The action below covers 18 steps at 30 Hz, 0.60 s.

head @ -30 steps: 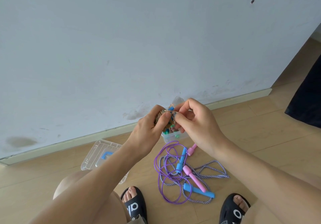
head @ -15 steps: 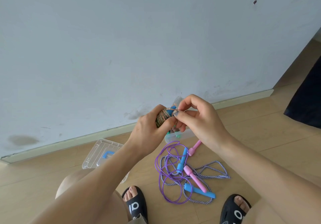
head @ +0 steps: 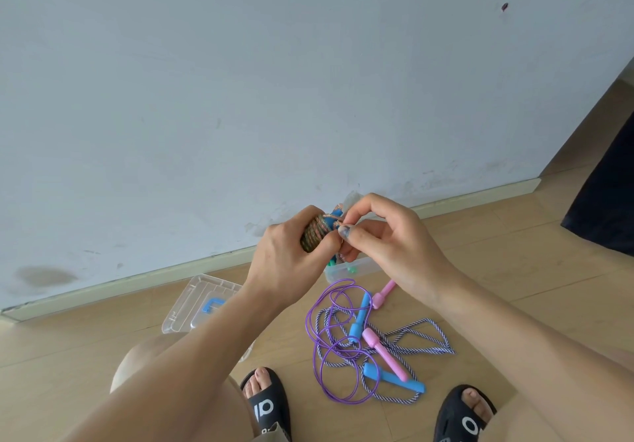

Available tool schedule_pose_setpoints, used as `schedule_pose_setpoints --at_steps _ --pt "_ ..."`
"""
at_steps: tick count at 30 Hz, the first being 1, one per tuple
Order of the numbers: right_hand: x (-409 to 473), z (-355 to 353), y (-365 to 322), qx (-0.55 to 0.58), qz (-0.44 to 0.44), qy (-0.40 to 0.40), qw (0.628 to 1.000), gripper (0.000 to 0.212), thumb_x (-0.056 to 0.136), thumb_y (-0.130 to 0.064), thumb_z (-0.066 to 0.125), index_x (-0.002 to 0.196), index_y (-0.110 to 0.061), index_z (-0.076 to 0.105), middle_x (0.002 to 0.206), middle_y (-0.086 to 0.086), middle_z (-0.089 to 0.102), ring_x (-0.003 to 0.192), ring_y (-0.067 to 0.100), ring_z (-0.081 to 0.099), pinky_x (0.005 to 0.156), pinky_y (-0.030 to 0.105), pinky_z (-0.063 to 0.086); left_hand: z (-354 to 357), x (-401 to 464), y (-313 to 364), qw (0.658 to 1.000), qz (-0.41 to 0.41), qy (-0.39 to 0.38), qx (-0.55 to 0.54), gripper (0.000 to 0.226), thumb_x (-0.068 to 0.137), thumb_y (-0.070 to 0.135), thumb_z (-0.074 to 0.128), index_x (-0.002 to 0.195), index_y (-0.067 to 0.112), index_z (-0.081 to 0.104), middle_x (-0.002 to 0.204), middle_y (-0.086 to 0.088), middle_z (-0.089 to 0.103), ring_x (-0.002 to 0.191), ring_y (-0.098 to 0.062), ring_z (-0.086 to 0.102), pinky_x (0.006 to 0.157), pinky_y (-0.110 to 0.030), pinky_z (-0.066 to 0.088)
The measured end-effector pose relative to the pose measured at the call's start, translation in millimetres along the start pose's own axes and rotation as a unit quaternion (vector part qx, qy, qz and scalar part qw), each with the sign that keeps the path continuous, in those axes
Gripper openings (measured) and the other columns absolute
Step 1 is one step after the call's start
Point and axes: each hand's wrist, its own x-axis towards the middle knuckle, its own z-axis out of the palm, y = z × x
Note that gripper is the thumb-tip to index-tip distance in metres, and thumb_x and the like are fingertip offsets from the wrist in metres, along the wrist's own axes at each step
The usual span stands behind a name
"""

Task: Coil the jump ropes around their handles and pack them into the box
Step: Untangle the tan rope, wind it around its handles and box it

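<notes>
My left hand [head: 291,253] grips a jump rope bundle [head: 316,235]: brownish multicoloured cord wound tightly round blue handles. My right hand [head: 384,239] pinches the loose end of that cord beside the bundle. Both hands are raised in front of the wall. Below them on the floor stands a clear plastic box [head: 356,268], mostly hidden by my hands, with green pieces showing inside. In front of it lie two uncoiled ropes in a tangle: a thin purple cord [head: 329,349] and a blue-white twisted cord [head: 425,338], with blue handles [head: 360,318] and pink handles [head: 386,356] among them.
The clear box lid [head: 195,304] with a blue latch lies on the wooden floor to the left, beside my knee. My feet in black sandals [head: 267,407] are at the bottom. A grey wall with a skirting board rises behind. Dark fabric [head: 607,201] hangs at right.
Both hands have risen slightly with the bundle. My right fingers have shifted along the cord end at the bundle's right side. The ropes on the floor lie as before.
</notes>
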Motion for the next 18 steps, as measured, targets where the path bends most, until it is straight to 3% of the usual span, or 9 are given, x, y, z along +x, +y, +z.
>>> schedule_pose_setpoints --at_steps 4,8,13,18 --pt "4.3 -2.1 5.0 0.021 0.004 0.02 1.0 0.01 0.092 -0.006 0.067 0.085 -0.006 0.06 0.084 0.022 0.07 0.071 0.038 0.068 0.069 0.043 0.057 0.8 -3.1 -0.5 1.0 0.025 -0.014 0.009 0.023 0.088 0.045 0.055 0.089 0.022 0.057 0.064 -0.002 0.062 0.057 -0.024 0.062 0.056 -0.045 0.051" --pt "5.3 -0.8 5.8 0.036 0.0 0.028 0.999 0.016 0.091 0.002 0.066 0.08 -0.005 0.057 0.095 0.015 0.067 0.066 0.027 0.066 0.062 0.033 0.052 2.7 -3.2 -1.5 0.999 0.04 -0.022 0.016 0.013 0.093 0.038 0.058 0.094 0.025 0.057 0.068 0.002 0.065 0.06 -0.018 0.064 0.059 -0.042 0.052" --pt "7.9 0.0 2.2 0.037 -0.007 0.034 0.999 0.017 0.089 0.008 0.062 0.088 -0.006 0.054 0.085 0.005 0.063 0.06 0.024 0.061 0.058 0.033 0.051 3.9 -4.1 0.8 0.998 0.06 -0.028 0.008 0.018 0.097 0.034 0.055 0.113 0.033 0.05 0.087 0.011 0.064 0.072 -0.012 0.065 0.068 -0.038 0.054" --pt "9.6 -0.8 -2.2 0.031 -0.004 0.034 0.999 0.018 0.09 0.009 0.061 0.093 -0.009 0.059 0.09 0.007 0.059 0.058 0.022 0.056 0.055 0.032 0.047 3.4 -4.2 3.5 0.997 0.069 -0.037 -0.002 0.01 0.098 0.03 0.055 0.107 0.029 0.051 0.073 0.018 0.063 0.064 -0.006 0.063 0.063 -0.035 0.053"
